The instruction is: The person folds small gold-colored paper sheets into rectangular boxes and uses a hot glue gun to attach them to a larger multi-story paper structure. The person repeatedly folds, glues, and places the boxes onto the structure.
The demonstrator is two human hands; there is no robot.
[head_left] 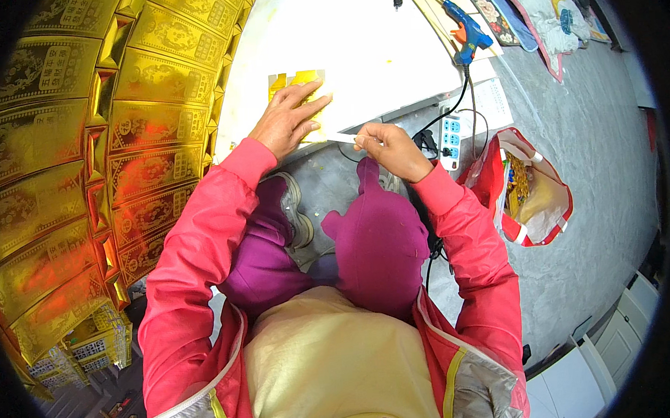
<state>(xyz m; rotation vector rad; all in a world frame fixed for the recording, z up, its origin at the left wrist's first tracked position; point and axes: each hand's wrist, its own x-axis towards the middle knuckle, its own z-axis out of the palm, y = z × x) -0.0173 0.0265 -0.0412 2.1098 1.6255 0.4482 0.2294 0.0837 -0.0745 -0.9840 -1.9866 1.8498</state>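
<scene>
A small gold paper piece (279, 82) lies near the edge of the white table (358, 51). Spread over it, with fingers extended, is my left hand (290, 120), which partly hides the paper. My right hand (394, 148) is at the table's near edge, its thumb and fingers pinched on the end of a thin white strip (341, 138). That strip runs left toward the gold paper; whether it is attached there cannot be made out.
Tall stacks of embossed gold packs (40, 136) stand on the left. A blue glue gun (471, 37) rests at the table's right side, its cord trailing past a power strip (450, 138). On the grey floor sits an open red-and-white bag (556, 222) with gold pieces inside.
</scene>
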